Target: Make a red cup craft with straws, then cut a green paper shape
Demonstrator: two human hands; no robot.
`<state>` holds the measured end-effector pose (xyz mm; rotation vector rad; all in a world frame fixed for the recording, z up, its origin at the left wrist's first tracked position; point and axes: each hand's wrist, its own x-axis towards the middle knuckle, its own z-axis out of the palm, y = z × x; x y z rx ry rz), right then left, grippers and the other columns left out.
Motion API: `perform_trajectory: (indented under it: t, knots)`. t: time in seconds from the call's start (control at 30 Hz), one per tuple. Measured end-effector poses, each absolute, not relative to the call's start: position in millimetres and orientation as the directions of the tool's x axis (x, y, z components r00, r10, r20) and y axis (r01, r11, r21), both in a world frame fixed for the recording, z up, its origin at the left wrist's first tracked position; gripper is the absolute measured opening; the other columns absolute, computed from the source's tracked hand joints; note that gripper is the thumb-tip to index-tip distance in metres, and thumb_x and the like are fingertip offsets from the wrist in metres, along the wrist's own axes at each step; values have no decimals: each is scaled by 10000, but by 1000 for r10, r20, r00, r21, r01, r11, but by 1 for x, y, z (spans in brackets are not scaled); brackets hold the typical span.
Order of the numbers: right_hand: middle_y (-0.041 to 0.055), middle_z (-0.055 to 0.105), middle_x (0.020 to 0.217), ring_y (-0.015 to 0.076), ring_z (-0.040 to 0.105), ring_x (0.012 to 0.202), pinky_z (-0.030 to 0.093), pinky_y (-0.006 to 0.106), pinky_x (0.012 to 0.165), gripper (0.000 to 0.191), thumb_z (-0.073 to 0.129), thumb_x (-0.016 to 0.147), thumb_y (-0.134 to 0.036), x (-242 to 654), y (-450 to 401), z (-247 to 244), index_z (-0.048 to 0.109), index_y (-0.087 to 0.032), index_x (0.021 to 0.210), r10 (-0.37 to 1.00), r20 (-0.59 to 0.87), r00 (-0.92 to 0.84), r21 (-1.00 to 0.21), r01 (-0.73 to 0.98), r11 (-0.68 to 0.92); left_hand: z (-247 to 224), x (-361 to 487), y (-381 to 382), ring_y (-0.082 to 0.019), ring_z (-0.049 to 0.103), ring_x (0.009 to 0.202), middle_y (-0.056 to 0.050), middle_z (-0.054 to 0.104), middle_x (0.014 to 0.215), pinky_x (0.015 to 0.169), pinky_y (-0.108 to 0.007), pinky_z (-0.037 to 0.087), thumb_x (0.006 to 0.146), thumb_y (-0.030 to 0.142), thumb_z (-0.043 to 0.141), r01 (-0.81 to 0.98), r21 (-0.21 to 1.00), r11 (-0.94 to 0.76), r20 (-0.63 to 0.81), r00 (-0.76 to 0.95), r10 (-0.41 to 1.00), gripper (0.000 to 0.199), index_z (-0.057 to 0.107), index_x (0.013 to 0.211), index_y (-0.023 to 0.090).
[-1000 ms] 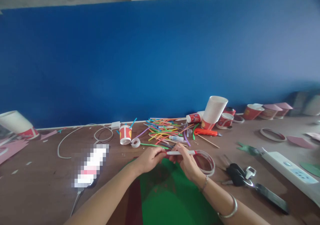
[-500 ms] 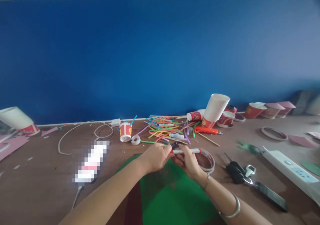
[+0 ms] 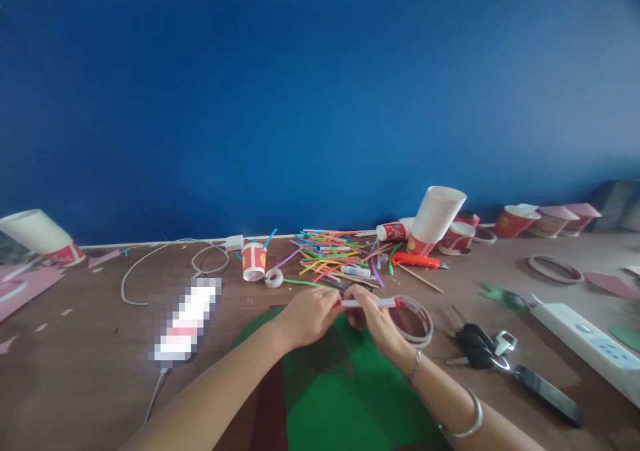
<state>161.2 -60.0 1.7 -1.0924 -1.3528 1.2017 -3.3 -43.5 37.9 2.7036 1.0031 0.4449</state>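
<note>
A white marker with red ends [image 3: 383, 303] lies crosswise between my two hands, above the green paper [image 3: 360, 397]. My left hand [image 3: 311, 314] is closed around its left red end, the fingertips partly hidden. With thumb and fingers, my right hand [image 3: 376, 321] grips the white barrel, and the right red end sticks out past it. Just right of that hand, a ring cut from a paper cup [image 3: 415, 324] rests on the table. Dark scissors [image 3: 333, 284] show only in part behind my hands.
Coloured pipe cleaners [image 3: 325, 254] are heaped beyond my hands, near an orange utility knife [image 3: 416, 260] and a tall stack of paper cups [image 3: 437, 214]. A roll of tape [image 3: 273, 277] and a lit phone [image 3: 187, 324] lie leftward. Keys [image 3: 475, 344] and a power strip [image 3: 585, 337] are rightward.
The view has shifted slightly. My hands stay close together on the marker, and the right hand has turned a little, now covering most of the scissors' handles.
</note>
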Motion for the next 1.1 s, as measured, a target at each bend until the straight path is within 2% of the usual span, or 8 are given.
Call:
perform_trajectory:
  t: [0.13,0.27,0.4,0.5,0.6,0.7,0.87,1.1]
  knots:
    - [-42,453,439,94,396,417,305,207,413,361,443,845,-450,159,-61,1,532,-188,614,993,87,-79,-996,-20,85,41,-6,-51,-196,580,761,-79,623,821,655,-277,404,933,330,240,618,419,-665,86,703,706,317,505,890,161]
    - [-39,439,346,80,358,330,261,198,355,412,419,834,-440,154,-68,5,530,-179,535,990,14,-143,-1000,-8,13,49,-13,-58,-133,519,598,-16,574,675,553,-225,378,922,400,234,542,686,-485,-131,748,651,394,526,785,173]
    - [-27,468,328,78,357,299,251,204,335,407,427,806,-445,145,-76,12,534,-183,513,985,20,-174,-1000,-20,16,50,-18,-60,-98,406,487,32,454,545,481,-201,349,916,458,190,416,854,-314,-175,796,579,465,523,749,181]
    - [-22,460,313,83,352,285,240,215,322,379,462,777,-435,154,-69,18,514,-194,489,995,-7,-96,-996,-86,-15,43,-29,-56,-112,440,494,18,479,559,480,-212,343,914,439,238,451,769,-453,-93,780,619,404,531,787,192]
    - [-44,367,282,78,281,274,186,221,299,405,433,765,-471,178,-51,28,397,-226,445,990,-4,141,-974,-226,29,35,-51,-48,-163,499,549,-18,516,586,514,-253,332,878,389,379,670,455,-586,42,642,766,266,503,764,183]
    - [-44,395,327,80,316,312,243,217,325,402,431,789,-475,185,-42,32,408,-221,479,995,14,100,-967,-253,39,28,-64,-41,-167,493,556,-18,510,610,519,-261,308,909,338,298,742,432,-513,125,514,849,256,464,784,188]
    - [14,631,566,115,553,491,409,214,463,281,496,808,-417,148,-63,13,575,-165,712,919,-64,-390,-981,-143,-129,4,-32,-35,-117,405,507,43,386,537,507,-242,317,893,434,320,308,909,-282,201,268,942,335,384,659,203]
    - [-42,580,452,88,504,402,350,175,407,195,591,728,-280,138,-68,-11,469,-186,609,950,-92,-298,-990,129,-56,-22,-10,-27,-61,266,399,83,281,471,415,-200,255,882,511,279,13,992,-123,118,213,970,419,320,604,201]
